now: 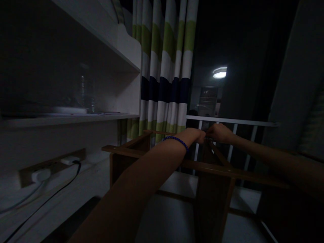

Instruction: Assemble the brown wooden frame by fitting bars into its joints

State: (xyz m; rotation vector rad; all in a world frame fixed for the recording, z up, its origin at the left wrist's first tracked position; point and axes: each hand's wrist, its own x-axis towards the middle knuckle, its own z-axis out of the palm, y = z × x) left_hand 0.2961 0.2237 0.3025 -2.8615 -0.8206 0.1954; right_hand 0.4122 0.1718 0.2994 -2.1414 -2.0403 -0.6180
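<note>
Both arms reach forward over a brown wooden frame (pixel 202 166), which looks like a piece of furniture with rails and upright panels. My left hand (pixel 197 135), with a dark blue beaded bracelet (pixel 177 139) at the wrist, is closed near the frame's far rail. Close beside it, my right hand (pixel 219 133) is bent down with its fingers pinched together. The fingertips of the two hands nearly meet above a wooden upright. Whatever lies between the fingers is too dark and small to make out.
At left stands a white shelf unit (pixel 126 91) with clear bottles on it. Below, plugs and cables run from a socket strip (pixel 54 165). Behind the frame hang a striped curtain (pixel 163 67) and a white railing (pixel 233 120) before a dark window reflecting a lamp.
</note>
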